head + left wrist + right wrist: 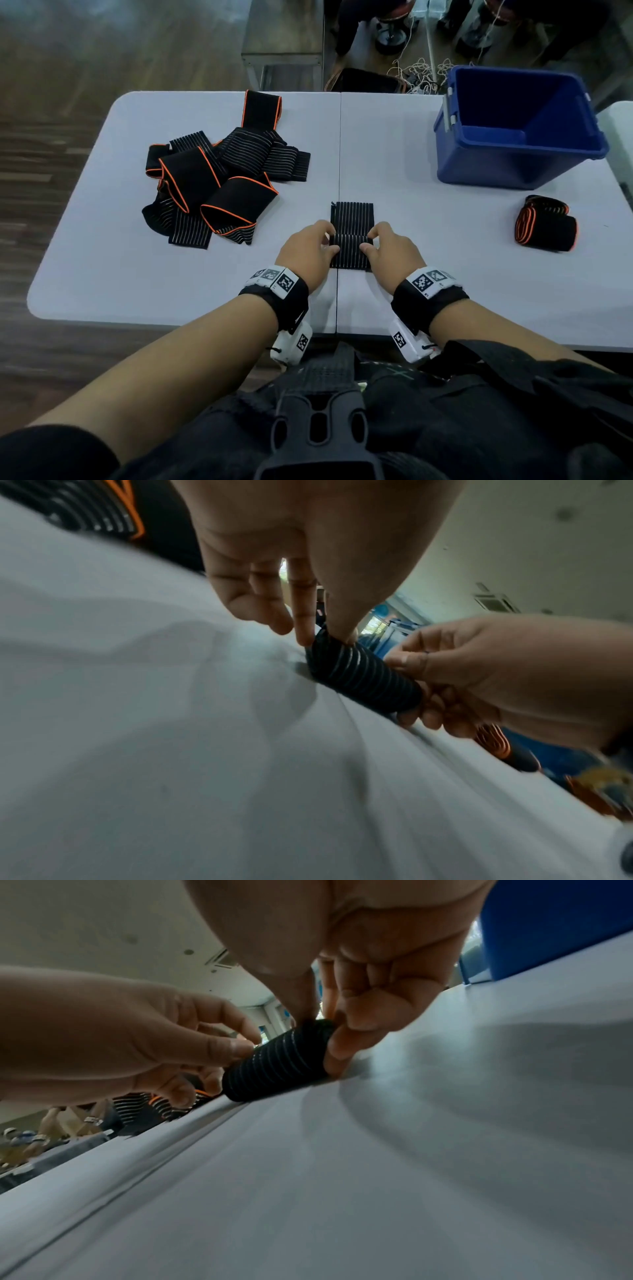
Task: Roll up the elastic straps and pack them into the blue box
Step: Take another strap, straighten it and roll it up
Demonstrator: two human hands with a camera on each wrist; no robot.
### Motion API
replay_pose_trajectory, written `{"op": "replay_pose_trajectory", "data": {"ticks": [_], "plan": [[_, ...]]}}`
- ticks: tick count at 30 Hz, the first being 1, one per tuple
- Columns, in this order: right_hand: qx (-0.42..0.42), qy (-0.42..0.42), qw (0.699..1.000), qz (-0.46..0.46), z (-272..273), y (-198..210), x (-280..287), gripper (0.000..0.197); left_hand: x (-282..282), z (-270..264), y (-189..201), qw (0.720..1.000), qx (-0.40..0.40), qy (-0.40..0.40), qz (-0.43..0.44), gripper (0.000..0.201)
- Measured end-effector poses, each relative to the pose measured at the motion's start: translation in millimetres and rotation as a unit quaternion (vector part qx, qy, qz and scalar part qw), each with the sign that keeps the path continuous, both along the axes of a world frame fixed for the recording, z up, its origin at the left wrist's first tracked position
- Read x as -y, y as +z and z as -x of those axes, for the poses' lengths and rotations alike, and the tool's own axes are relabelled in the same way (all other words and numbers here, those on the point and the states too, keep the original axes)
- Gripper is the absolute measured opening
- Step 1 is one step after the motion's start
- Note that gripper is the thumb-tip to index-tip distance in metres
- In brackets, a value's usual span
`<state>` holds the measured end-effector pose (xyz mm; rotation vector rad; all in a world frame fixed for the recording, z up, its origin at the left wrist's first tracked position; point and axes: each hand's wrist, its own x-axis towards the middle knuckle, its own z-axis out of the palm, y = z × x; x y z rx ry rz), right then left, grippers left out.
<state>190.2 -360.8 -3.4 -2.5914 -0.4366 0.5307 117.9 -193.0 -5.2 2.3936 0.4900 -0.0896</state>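
Black ribbed strap partly rolled at mid-bench, left hand and right hand pinching the roll's two ends, loose strap pile far left, finished roll near blue box

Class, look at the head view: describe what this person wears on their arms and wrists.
Both forearms are bare. The left wrist and right wrist each wear a black strap topped with white blocks bearing black-and-white square markers. A white camera unit with its own marker hangs beneath each wrist.
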Motion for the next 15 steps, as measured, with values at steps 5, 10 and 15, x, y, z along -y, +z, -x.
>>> {"op": "replay_pose_trajectory", "data": {"ticks": [5,10,15], "plan": [[-0.044,0.078,0.996,-0.014,-5,0,11,0.059,-10,1,-8,0.994,-0.04,-0.081,-0.053,0.066],[-0.067,0.04,0.996,-0.044,-11,-3,13,0.052,-16,-1,-11,0.996,-0.058,-0.059,-0.02,0.059],[-0.092,-0.003,0.993,-0.07,-23,-7,9,0.039,-12,-14,-12,0.996,-0.071,-0.036,0.025,0.033]]}}
